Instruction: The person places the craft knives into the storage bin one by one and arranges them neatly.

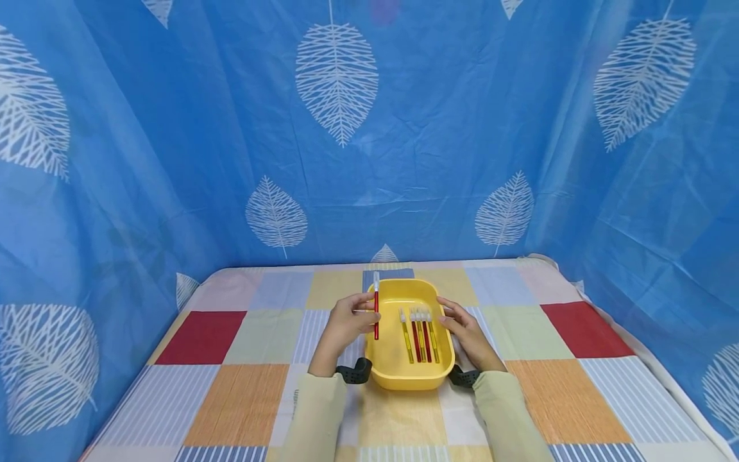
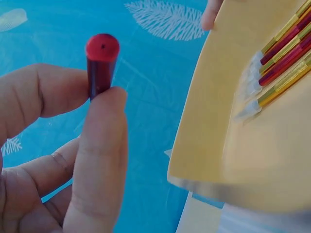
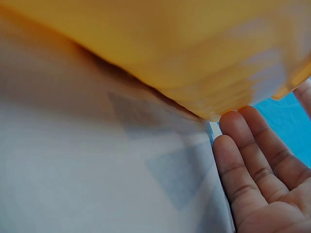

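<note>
My left hand (image 1: pixel 352 319) pinches a red craft knife (image 1: pixel 376 321) between thumb and fingertips. The knife stands nearly upright over the tray's left rim, its clear cap (image 1: pixel 376 281) at the top. In the left wrist view the round red butt end (image 2: pixel 103 47) faces the camera. My right hand (image 1: pixel 469 332) is at the right side of the yellow tray (image 1: pixel 407 384), with extended fingers (image 3: pixel 238 128) right at its outer wall. Inside the tray lie several capped craft knives (image 1: pixel 426 340), gold and red, side by side with their caps pointing away from me.
A patchwork cloth (image 1: pixel 242 398) covers the table under the tray. Blue curtains with white leaf prints (image 1: pixel 337 83) close off the back and both sides. Each wrist wears a black band (image 1: pixel 355 371).
</note>
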`<state>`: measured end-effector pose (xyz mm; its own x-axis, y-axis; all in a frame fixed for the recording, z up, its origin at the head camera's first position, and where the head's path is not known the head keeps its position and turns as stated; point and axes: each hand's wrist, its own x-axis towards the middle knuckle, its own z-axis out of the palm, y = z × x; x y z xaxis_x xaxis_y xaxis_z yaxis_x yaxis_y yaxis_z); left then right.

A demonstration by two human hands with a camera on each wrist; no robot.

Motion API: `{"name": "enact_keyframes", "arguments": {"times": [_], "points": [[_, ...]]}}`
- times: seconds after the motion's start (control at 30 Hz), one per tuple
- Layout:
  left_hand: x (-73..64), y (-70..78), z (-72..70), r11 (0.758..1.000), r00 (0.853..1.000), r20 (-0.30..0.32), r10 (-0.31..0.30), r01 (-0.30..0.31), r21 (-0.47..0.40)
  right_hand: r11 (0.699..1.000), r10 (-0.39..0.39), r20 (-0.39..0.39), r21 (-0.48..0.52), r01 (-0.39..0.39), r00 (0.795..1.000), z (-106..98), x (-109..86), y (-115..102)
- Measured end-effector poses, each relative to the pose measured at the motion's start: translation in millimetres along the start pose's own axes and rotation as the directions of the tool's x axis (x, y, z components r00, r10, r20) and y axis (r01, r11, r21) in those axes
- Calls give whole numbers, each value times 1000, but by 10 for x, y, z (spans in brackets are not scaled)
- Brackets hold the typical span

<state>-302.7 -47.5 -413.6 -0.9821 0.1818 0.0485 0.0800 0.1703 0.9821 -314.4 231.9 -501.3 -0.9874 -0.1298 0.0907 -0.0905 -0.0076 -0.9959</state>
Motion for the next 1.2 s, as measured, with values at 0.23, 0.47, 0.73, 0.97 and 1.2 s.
{"name": "enact_keyframes", "arguments": {"times": [0.23, 0.47, 0.73, 0.97, 1.2], "points": [[-1, 12, 65, 1000, 1000, 6, 6, -6, 15, 1000, 9, -12, -23, -10, 1000, 7, -5, -13], [16, -5, 151, 1000, 1000, 20, -9, 8, 21, 1000, 16, 15, 9, -16, 1000, 23, -38, -27], [110, 70, 274, 996, 998, 27, -59, 58, 62, 1000, 9, -13, -3, -9, 1000, 12, -17, -21], [191, 104, 345, 987, 992, 48, -115, 109, 116, 1000, 11, -14, -10, -11, 1000, 10, -8, -24], [267, 104, 445, 955, 983, 74, -170, 146, 256, 1000, 0, -8, -4, 0, 1000, 4, -22, -18]]}}
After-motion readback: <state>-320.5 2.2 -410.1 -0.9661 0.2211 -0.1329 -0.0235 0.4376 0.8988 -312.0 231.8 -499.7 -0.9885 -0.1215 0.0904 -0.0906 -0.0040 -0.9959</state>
